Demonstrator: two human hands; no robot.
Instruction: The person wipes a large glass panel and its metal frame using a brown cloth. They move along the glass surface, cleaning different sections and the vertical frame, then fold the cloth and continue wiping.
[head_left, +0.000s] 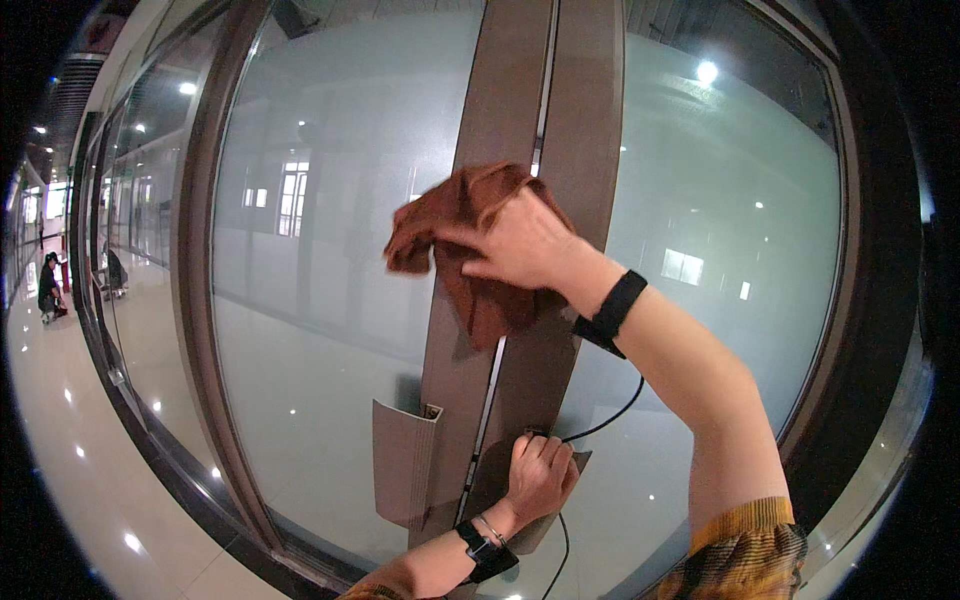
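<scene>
A reddish-brown cloth (491, 300) is bunched under my right hand (525, 240), against the brown frame of a double glass door (517, 375). Part of the cloth hangs down over the gap between the door leaves, and a fold sticks out to the left over frosted glass (337, 262). Lower down, my left hand (541, 471) grips the top of the right leaf's door handle (536, 532), with a black cable beside it. The matching handle on the left leaf (405, 465) is untouched. Both wrists wear black bands.
A thin black cable (619, 411) runs from near my right wristband to my left hand and on downward. Glass partitions (142, 187) continue at the left beside a glossy tiled floor (82, 450). A person (49, 289) crouches far off in that corridor.
</scene>
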